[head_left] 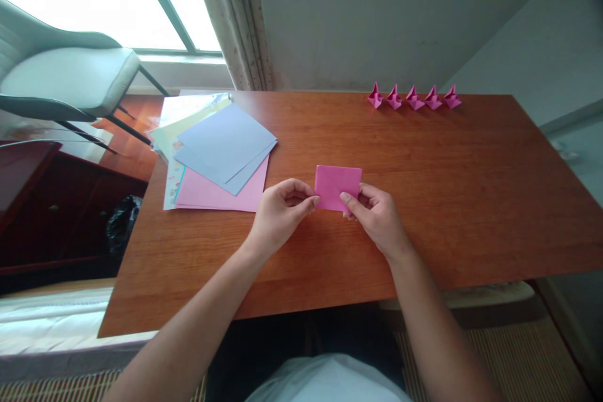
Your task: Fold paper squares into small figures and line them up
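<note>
A small folded square of pink paper (pixel 335 183) is held up between my two hands, over the near middle of the table. My left hand (pixel 282 208) pinches its lower left corner between thumb and fingers. On the other side, my right hand (pixel 377 212) grips the lower right part, thumb on the front face and fingers behind. The fingers behind the paper are partly hidden.
Several pink origami cranes (pixel 414 99) stand in a row along the far edge of the wooden table (pixel 471 201). Left of my hands lie blue-grey sheets (pixel 226 138) over pink sheets (pixel 221 191) and paper packets (pixel 172 185). A chair (pixel 70 78) stands beyond the table's left side.
</note>
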`<state>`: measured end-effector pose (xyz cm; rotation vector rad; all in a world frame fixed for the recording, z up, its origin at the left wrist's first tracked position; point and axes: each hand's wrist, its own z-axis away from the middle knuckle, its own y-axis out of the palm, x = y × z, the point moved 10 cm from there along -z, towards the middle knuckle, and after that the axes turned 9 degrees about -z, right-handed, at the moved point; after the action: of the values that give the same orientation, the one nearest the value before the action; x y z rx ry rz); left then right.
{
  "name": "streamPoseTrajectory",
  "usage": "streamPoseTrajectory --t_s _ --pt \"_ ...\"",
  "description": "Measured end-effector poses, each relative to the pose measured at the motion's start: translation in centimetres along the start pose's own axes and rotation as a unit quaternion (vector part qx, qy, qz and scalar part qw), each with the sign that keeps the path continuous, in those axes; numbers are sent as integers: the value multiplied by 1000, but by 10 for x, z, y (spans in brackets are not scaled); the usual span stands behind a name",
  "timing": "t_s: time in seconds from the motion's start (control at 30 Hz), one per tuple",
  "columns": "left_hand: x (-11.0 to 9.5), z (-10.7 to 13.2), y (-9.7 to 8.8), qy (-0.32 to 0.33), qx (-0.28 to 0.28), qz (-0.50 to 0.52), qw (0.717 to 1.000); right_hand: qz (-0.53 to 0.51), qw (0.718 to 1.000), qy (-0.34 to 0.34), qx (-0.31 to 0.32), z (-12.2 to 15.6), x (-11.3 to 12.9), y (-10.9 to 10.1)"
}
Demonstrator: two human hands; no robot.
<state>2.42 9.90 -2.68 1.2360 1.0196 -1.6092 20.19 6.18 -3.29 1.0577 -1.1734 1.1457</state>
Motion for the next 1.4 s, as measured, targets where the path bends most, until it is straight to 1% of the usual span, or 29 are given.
streamPoseTrajectory --t_s 0.13,0.2,0.3,0.5,0.6,0.63,0.7,0.8,0.9,0.97,1.03,1.1,1.2,1.27,1.33,1.4 --pt "1 -1 1 -2 2 24 1000 -6 1000 -10 1 0 -2 -1" --pt "0 0 4 -2 16 20 1000 -7 1000 -6 9 0 -3 1" --pt "-4 2 11 12 52 10 999 -8 999 14 41 3 -4 10" --pt "-7 4 10 16 49 8 999 -26 993 60 100 12 -3 26" --pt "-7 5 13 23 67 -2 997 -42 992 48 108 12 3 26" --pt "-7 5 15 25 73 -14 997 -39 994 34 97 10 5 23" --pt "-7 6 17 28 81 -48 995 -21 998 -3 51 7 11 12" --pt "-8 6 17 35 74 -88 993 33 998 -55 -18 6 19 -4" --pt "-8 5 16 31 69 -85 994 69 991 -90 -74 8 23 -15" --pt "-5 3 15 20 71 -70 995 55 987 -100 -118 9 23 -24" --pt "-2 1 12 20 63 -68 996 24 986 -92 -136 9 20 -29" --pt "-3 -2 7 37 46 -91 994 10 991 -73 -111 6 16 -26" --pt "-9 -3 0 78 24 -185 979 47 998 -35 -33 3 11 -18" --pt "-14 -1 -1 104 15 -272 957 93 995 -18 3 5 8 -17" --pt "-21 3 -1 136 -5 -351 926 125 992 -7 13 7 5 -21" --pt "-33 11 1 188 -28 -411 892 147 989 0 7 9 2 -27"
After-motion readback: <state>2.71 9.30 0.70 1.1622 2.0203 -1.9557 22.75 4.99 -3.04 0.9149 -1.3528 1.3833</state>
